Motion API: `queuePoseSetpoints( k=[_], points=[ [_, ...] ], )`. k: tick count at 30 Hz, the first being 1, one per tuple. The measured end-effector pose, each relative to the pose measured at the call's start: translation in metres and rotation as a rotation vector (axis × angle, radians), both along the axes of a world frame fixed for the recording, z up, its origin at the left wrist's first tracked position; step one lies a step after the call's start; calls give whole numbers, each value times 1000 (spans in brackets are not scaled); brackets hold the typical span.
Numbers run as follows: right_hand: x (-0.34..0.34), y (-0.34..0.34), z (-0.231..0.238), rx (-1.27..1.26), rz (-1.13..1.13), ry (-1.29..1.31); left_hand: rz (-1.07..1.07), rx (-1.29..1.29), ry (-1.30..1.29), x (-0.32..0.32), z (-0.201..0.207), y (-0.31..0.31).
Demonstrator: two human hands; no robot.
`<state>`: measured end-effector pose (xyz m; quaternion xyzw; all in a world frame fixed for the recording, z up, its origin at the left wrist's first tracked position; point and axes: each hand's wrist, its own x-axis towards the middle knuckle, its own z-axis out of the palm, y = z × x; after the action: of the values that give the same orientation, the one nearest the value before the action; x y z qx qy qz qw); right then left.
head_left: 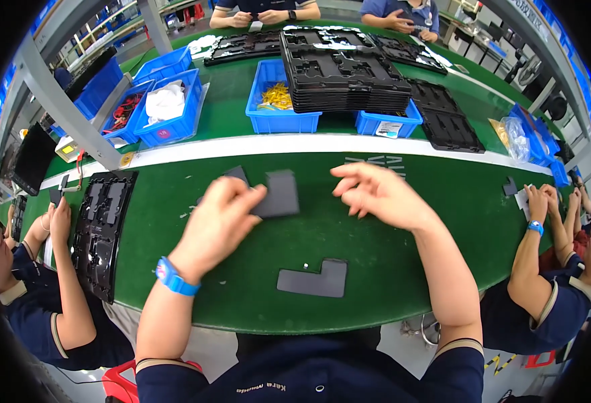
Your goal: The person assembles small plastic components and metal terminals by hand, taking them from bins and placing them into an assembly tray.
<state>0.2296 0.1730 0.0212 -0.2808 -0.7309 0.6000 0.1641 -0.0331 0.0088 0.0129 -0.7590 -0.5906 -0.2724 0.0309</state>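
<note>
My left hand (225,218) pinches the edge of a dark grey flat piece (282,191) with a squarish end, held above the green table and slightly blurred. Part of a second dark flat piece (237,174) shows just behind that hand. My right hand (382,195) hovers to the right of the held piece, fingers bent but apart, with nothing visible in them. Nearer to me, an L-shaped dark grey flat piece (322,280) lies on the table, a tiny white bit (307,266) beside its inner corner. Thin pale strips (392,163) lie beyond my right hand.
Stacked black moulded trays (346,70) rest over blue bins at the back; one bin (285,121) holds yellow parts. Another blue bin (168,111) has white material. A long black tray (104,228) lies at left. Co-workers sit on both sides and across.
</note>
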Motion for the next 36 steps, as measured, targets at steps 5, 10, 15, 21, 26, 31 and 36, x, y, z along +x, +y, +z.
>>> queuePoseSetpoints(
  k=[5, 10, 15, 21, 26, 31, 36],
  points=[
    [11, 27, -14, 376, -297, -202, 251, -25, -53, -37, 9, -8],
    [-1, 17, -17, 670, -199, -332, 300, -107, -66, -47, 9, -14],
    [1, 16, -11, 646, -191, -424, 320, -167, -20, -48, 4, -12],
    [-11, 21, -17, 617, -116, -392, 65, -16, -71, -17, -3, -7],
    [3, 7, -17, 790, -86, -335, -460, -164, -147, 43, -15, -14],
    [-10, -2, -19, 708, -118, -309, -455, -222, -220, 48, -31, -19],
    [-14, -4, -24, 613, -113, -225, -440, -182, -166, 44, -29, -24]
  ],
)
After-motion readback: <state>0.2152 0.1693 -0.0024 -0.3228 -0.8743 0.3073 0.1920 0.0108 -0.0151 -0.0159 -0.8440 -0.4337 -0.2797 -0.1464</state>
